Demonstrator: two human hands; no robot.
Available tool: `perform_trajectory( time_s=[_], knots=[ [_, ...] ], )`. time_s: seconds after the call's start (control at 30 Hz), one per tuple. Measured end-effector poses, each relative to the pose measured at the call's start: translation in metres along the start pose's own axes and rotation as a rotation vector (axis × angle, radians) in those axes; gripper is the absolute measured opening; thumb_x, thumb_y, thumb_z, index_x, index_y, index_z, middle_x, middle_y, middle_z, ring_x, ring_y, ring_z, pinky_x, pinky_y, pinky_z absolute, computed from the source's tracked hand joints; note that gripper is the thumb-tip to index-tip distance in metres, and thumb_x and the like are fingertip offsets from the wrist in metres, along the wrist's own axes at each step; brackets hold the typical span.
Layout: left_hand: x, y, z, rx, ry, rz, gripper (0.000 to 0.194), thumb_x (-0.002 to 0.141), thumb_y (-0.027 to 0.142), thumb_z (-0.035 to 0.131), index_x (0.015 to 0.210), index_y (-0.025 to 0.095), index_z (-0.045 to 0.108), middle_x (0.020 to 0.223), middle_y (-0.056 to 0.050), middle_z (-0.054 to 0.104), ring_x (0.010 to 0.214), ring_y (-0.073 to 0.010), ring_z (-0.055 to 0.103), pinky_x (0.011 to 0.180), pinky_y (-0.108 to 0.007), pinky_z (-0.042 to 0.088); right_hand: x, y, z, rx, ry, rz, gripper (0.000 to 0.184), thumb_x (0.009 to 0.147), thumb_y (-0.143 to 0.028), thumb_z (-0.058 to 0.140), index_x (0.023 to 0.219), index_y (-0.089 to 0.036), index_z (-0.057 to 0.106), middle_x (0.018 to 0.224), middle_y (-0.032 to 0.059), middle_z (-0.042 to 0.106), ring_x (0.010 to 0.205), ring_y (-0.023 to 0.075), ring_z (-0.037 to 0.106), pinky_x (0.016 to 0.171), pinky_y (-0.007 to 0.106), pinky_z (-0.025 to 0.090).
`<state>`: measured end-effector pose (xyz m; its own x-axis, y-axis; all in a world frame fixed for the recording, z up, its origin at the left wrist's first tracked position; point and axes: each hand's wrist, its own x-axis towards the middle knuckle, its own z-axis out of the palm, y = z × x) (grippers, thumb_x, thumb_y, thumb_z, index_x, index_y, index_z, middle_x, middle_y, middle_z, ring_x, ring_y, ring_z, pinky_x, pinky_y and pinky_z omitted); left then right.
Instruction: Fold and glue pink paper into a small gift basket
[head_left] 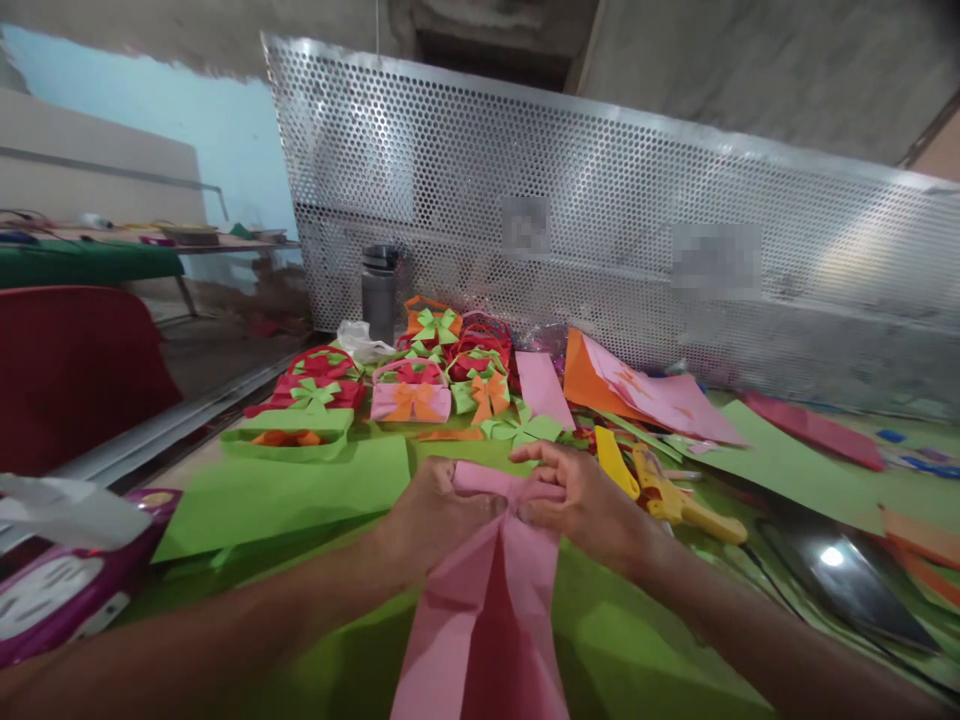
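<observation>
A long pink paper strip (487,610) runs from the bottom edge up to both my hands, folded along its middle. My left hand (435,510) is closed on the strip's far end from the left, fingers curled over the fold. My right hand (581,500) pinches the same end from the right, with one finger stretched out over the top of the paper. The hands meet above a green sheet (292,495) on the table.
Several finished paper baskets with bows (412,390) stand at the back, with loose pink (667,400) and green sheets to the right. A yellow glue gun (675,495) lies beside my right hand. A perforated metal panel (600,210) closes the rear. A pink-white device (60,590) sits at left.
</observation>
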<state>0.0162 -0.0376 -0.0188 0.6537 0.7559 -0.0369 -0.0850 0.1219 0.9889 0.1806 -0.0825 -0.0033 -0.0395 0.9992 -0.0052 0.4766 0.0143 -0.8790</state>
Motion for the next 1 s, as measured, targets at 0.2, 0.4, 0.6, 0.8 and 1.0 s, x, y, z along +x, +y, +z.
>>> perform_trajectory(
  time_s=[0.2,0.4,0.6,0.8,1.0],
  knots=[
    [0.003,-0.002,-0.003,0.026,-0.002,-0.008,0.021,0.066,0.022,0.068,0.082,0.010,0.072,0.075,-0.009,0.070,0.068,-0.0204,0.062,0.062,-0.029,0.047,-0.003,-0.004,0.010,-0.027,0.085,-0.067,0.045,0.067,-0.010,0.056,0.110,-0.021,0.050,0.068,-0.0032,0.056,0.060,0.0113,0.054,0.053,0.021,0.040],
    [0.005,0.001,-0.005,0.299,0.096,0.209,0.013,0.071,0.021,0.062,0.070,0.013,0.072,0.063,-0.002,0.065,0.055,-0.0113,0.053,0.046,-0.019,0.036,-0.003,-0.007,0.004,-0.081,0.128,-0.095,0.039,0.068,-0.018,0.062,0.106,-0.020,0.054,0.081,0.0012,0.062,0.072,0.0157,0.058,0.060,0.025,0.043],
    [-0.002,0.010,-0.006,0.564,0.189,0.486,0.007,0.070,0.020,0.063,0.067,0.014,0.066,0.065,-0.004,0.066,0.060,-0.0138,0.058,0.056,-0.021,0.044,-0.007,-0.009,-0.001,-0.297,0.187,-0.239,0.011,0.073,-0.024,0.062,0.064,-0.019,0.058,0.060,-0.0017,0.058,0.060,0.0142,0.052,0.059,0.026,0.038],
    [-0.005,0.015,-0.004,0.496,0.141,0.423,0.013,0.070,0.026,0.065,0.068,0.013,0.066,0.067,-0.004,0.065,0.062,-0.0145,0.057,0.056,-0.021,0.044,-0.012,-0.011,-0.002,-0.428,0.291,-0.475,0.018,0.079,-0.023,0.059,0.061,-0.020,0.054,0.060,-0.0017,0.058,0.058,0.0132,0.051,0.073,0.032,0.038],
    [-0.002,0.009,-0.004,0.381,0.143,0.288,0.015,0.069,0.021,0.061,0.057,0.012,0.059,0.054,0.001,0.053,0.050,-0.0092,0.042,0.045,-0.018,0.034,-0.013,-0.017,-0.001,-0.459,0.293,-0.292,0.014,0.069,-0.020,0.068,0.081,-0.022,0.062,0.078,0.0015,0.067,0.076,0.0203,0.059,0.073,0.034,0.040]
  ],
)
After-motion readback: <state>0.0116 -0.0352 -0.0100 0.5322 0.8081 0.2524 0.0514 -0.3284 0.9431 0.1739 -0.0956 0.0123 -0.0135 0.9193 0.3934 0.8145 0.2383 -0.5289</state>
